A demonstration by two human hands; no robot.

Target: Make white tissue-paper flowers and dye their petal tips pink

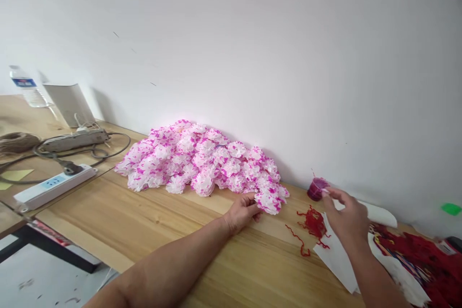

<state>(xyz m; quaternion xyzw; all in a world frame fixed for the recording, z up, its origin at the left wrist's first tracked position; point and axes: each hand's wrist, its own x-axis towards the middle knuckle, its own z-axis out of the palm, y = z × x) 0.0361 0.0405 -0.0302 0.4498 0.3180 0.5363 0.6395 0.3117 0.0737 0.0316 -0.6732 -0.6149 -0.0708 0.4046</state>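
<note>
My left hand pinches a white tissue-paper flower with magenta-tipped petals, just above the wooden table. Behind it, against the wall, lies a large heap of similar paper flowers. My right hand is at the rim of a small clear cup with purple-magenta liquid in it. Its thumb and fingers are closed together; a small pale thing shows at their tips, too little of it to name. Below the cup lies a tangle of red yarn, with one loose strand beside it.
White paper sheets and a pile of dark red material lie at the right. To the left are a white power strip, a grey power strip with cables, a twine coil, and a water bottle.
</note>
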